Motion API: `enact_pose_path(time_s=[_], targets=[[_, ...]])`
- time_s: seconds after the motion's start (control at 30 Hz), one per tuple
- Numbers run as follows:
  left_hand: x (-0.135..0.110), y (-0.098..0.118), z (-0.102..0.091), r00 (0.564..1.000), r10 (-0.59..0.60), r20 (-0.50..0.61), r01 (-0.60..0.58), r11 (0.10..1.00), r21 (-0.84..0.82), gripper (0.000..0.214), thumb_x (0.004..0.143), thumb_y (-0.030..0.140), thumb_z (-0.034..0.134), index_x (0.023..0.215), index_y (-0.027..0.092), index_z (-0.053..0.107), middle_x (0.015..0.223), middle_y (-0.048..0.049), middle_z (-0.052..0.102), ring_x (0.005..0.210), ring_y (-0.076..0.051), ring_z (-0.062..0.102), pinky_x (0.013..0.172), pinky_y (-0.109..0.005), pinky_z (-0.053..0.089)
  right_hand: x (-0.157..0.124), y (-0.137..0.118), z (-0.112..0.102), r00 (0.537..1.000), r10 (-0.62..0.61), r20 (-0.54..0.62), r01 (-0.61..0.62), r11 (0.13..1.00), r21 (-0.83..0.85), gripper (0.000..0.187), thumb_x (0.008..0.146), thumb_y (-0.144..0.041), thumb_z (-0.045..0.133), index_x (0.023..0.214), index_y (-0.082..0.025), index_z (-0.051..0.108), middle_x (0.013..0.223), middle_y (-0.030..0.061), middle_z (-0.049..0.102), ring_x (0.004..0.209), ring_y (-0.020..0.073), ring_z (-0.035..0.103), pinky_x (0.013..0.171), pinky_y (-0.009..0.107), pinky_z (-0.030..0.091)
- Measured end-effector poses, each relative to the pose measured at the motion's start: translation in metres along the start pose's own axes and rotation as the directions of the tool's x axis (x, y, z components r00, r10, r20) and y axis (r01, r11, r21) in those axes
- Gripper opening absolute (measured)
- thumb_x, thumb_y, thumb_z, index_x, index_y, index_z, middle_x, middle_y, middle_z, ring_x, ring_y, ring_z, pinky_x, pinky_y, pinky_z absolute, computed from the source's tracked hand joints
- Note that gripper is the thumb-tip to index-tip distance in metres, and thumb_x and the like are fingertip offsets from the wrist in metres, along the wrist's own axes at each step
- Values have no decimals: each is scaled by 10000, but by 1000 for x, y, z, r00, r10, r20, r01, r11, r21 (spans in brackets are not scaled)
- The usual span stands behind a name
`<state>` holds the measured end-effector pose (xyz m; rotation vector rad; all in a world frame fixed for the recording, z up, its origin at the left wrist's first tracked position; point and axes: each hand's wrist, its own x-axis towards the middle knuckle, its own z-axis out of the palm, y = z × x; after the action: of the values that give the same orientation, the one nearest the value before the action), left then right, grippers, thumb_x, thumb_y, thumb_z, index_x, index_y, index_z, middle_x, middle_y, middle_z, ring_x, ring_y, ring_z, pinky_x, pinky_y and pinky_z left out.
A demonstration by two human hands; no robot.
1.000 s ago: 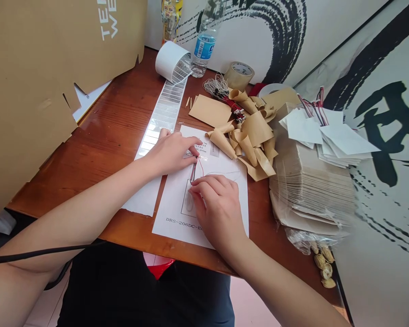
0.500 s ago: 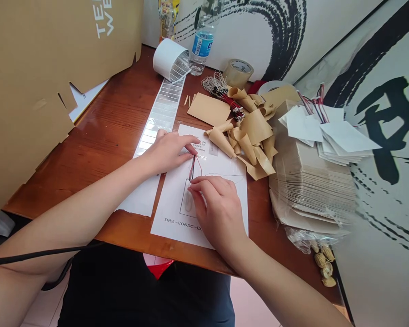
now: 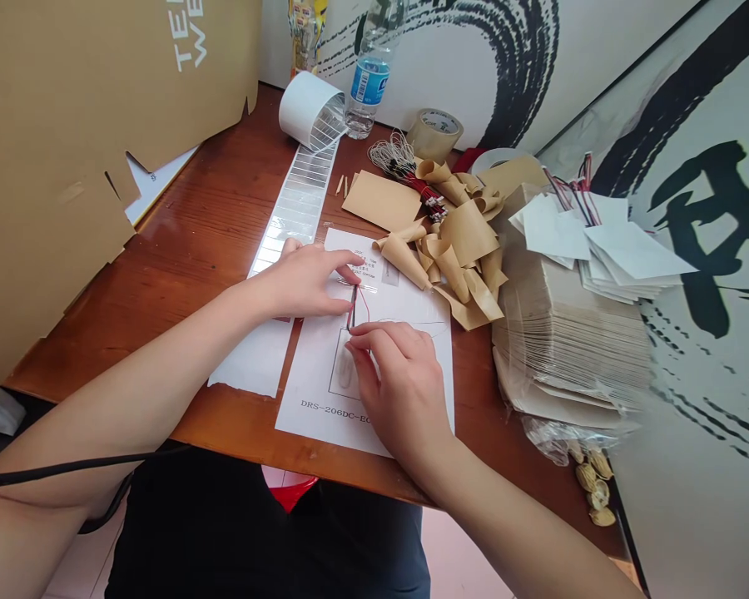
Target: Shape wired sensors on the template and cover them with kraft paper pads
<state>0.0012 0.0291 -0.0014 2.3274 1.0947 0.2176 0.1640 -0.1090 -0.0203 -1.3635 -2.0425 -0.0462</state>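
Note:
A thin black-and-red wire lead (image 3: 354, 308) lies over the printed white sheet (image 3: 312, 374), one loose red strand bowing out beside it. The thumb and index finger of my right hand (image 3: 403, 370) pinch the lead's lower end, above the rectangle drawn on the sheet. At the lead's upper end is my left hand (image 3: 309, 279), its thumb and fingers spread apart; the index finger reaches over the lead and the thumb is close beside it. Fine wire (image 3: 399, 321) trails across the sheet to the right, partly hidden behind my right hand.
A roll of labels (image 3: 305, 108) unwinds toward me on the left. Curled brown paper pieces (image 3: 468, 241), bundled wires (image 3: 412, 175) and packing tape (image 3: 437, 133) lie behind. Stacked cards (image 3: 567, 333) stand right, a water bottle (image 3: 369, 83) at the back, a large cardboard box (image 3: 100, 125) left.
My left thumb has moved away from the index finger and down along the lead, so the pinch has opened. My right hand keeps its pinch in nearly the same place.

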Motion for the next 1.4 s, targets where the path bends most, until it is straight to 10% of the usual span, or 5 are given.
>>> enact_pose_path(time_s=[1.4], targets=[[4,-4,12,991,24,-134,-22,1000,17,470,894,407,677,1337,255,638,1158,21,814,1216,-297,595,1025,-458,267,-3,7,4,981,38,188,-39,999,3,181,990,-78,525,896,-201,620,916,54,776,847,222,637,722,357,383]])
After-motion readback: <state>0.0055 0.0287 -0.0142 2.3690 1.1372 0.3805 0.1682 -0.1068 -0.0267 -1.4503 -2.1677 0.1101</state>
